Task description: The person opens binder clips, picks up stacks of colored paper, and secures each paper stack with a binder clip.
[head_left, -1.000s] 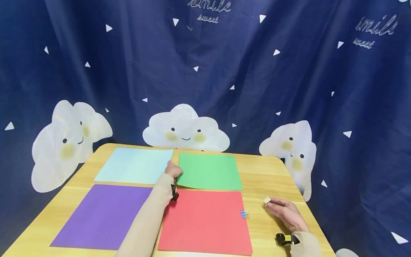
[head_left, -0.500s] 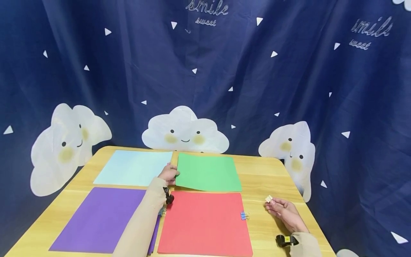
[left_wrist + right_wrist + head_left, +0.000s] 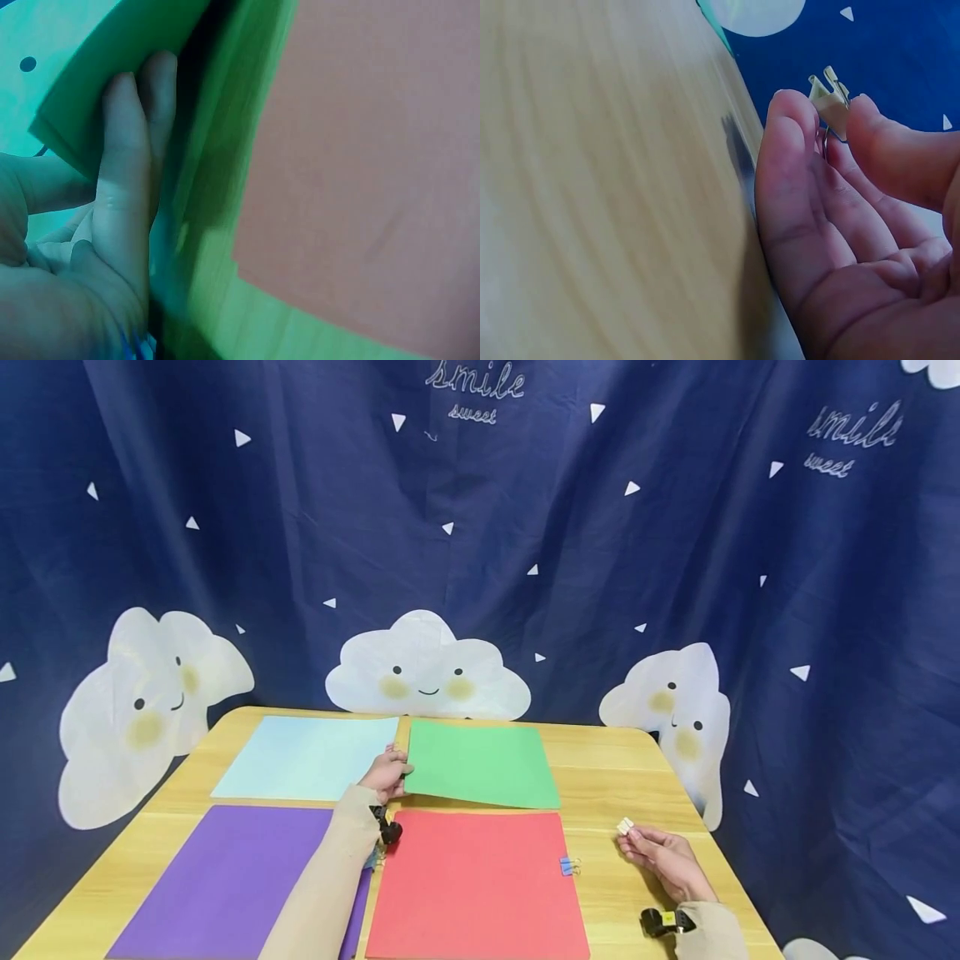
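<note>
In the head view, my left hand [image 3: 386,774] holds the left edge of the green paper [image 3: 483,766] at the back of the table. The left wrist view shows its fingers [image 3: 124,142] under the raised corner of the green paper [image 3: 90,79], with the thumb on the other side. My right hand [image 3: 670,860] is over the table's right side and pinches a small cream binder clip [image 3: 626,827] between thumb and fingertips. In the right wrist view the wire handles of the binder clip [image 3: 832,111] show.
Red paper [image 3: 476,885] lies in front of the green, with a blue binder clip [image 3: 566,866] on its right edge. Light blue paper [image 3: 303,757] with a pink clip [image 3: 390,747] is at back left. Purple paper [image 3: 225,877], partly under my left forearm, bears a bluish clip [image 3: 372,859].
My left hand has shifted left and slightly nearer, bringing the green paper's left edge along. The purple paper's clip has come into view. My right hand has turned the cream clip slightly.
</note>
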### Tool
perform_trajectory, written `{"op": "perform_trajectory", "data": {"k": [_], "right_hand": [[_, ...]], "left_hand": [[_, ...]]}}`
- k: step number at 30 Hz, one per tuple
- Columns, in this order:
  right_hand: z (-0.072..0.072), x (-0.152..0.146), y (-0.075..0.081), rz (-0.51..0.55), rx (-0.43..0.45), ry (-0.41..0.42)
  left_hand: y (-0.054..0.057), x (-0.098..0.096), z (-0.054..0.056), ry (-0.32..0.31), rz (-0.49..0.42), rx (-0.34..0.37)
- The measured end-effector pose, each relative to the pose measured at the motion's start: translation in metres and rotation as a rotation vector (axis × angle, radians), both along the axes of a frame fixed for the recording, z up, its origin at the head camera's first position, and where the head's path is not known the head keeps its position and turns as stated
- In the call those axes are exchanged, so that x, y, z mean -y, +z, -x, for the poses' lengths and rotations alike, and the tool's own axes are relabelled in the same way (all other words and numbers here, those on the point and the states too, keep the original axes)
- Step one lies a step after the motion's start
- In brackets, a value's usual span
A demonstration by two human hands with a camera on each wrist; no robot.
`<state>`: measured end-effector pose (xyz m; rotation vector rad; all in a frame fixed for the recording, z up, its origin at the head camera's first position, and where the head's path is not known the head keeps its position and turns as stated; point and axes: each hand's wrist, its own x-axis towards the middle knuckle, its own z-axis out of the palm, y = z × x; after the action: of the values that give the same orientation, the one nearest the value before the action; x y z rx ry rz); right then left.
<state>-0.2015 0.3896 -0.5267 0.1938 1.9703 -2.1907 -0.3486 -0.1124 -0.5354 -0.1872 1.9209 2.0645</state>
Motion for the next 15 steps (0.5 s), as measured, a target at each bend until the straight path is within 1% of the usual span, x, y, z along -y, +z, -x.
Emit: {"op": "perform_trajectory", "data": {"k": [7, 15], "right_hand": [[-0.0004, 0.0015, 0.0007, 0.005, -0.002, 0.016], [-0.0016, 0.0017, 0.0020, 0.016, 0.014, 0.010]], "left_hand": [[-0.0012, 0.0053, 0.0005, 0.009, 0.007, -0.031], [0.0028, 0.0075, -0.0008, 0.033, -0.068, -0.049]]}}
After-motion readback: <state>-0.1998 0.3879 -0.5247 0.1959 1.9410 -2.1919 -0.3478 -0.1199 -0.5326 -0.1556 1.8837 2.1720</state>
